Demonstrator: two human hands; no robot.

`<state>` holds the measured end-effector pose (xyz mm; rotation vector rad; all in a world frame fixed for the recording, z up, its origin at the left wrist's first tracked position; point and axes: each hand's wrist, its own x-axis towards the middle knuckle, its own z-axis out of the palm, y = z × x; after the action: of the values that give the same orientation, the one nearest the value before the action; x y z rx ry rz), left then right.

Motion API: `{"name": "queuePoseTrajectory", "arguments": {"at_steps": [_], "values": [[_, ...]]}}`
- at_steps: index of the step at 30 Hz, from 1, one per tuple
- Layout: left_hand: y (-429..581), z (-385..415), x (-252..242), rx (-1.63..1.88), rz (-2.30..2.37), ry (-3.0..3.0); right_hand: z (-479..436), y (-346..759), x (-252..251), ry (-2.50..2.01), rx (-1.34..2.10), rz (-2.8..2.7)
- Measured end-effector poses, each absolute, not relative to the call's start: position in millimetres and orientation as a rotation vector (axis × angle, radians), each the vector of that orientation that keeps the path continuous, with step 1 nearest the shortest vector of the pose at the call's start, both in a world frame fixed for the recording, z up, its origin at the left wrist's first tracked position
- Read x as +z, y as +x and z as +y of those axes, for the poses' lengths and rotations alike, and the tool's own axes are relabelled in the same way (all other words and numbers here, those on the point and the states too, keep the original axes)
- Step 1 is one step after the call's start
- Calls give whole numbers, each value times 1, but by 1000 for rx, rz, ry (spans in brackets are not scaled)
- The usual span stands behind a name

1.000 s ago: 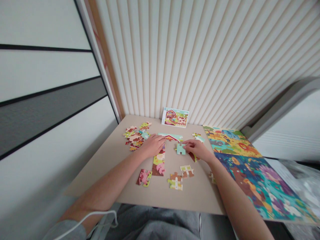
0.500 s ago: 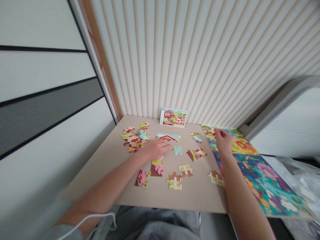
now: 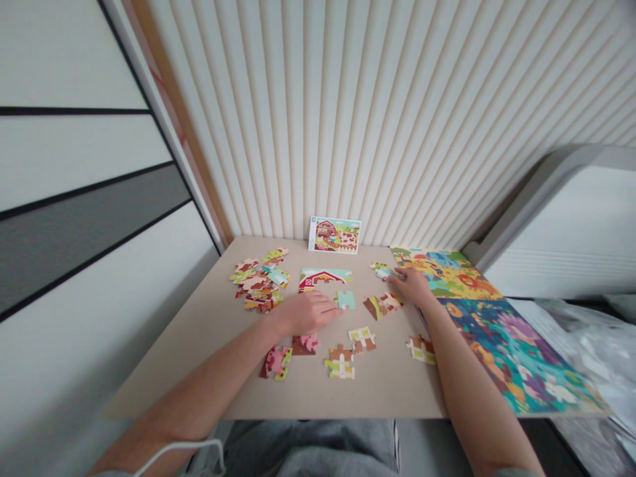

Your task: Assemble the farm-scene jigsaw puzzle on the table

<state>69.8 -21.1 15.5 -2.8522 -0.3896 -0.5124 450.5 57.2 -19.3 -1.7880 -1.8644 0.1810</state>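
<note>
My left hand (image 3: 308,313) lies flat on the beige board, its fingertips close to a teal jigsaw piece (image 3: 346,300). Just above that hand is a joined puzzle section with a red barn (image 3: 324,279). My right hand (image 3: 410,286) reaches over the board, its fingertips at a small group of pieces (image 3: 380,269). Whether those fingers grip a piece is hidden. Below them lies a joined brown and cream strip of pieces (image 3: 381,305). A loose heap of colourful pieces (image 3: 256,285) sits to the left.
A farm picture card (image 3: 334,234) leans against the pleated white wall (image 3: 397,132). Several joined pieces (image 3: 340,362) lie near the board's front edge (image 3: 348,416). Two large animal-picture puzzle boards (image 3: 477,324) overlap the right side, with crumpled plastic (image 3: 581,344) beyond.
My right hand has moved off the large picture board, down and left to the small pieces. My left hand has drawn back towards me, uncovering more of the barn section.
</note>
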Motion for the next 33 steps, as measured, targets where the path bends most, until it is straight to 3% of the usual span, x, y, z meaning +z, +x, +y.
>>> {"name": "queuePoseTrajectory", "arguments": {"at_steps": [4,20,33], "values": [[69,-20,13,-534,-391,-2849,56,443,-24,-1851,14,-1947],[67,-17,9,-457,-438,-2857,59,441,-16,-1636,135,-2166],[67,-17,11,-491,-410,-2850,55,442,-15,-1841,26,-2135]]}}
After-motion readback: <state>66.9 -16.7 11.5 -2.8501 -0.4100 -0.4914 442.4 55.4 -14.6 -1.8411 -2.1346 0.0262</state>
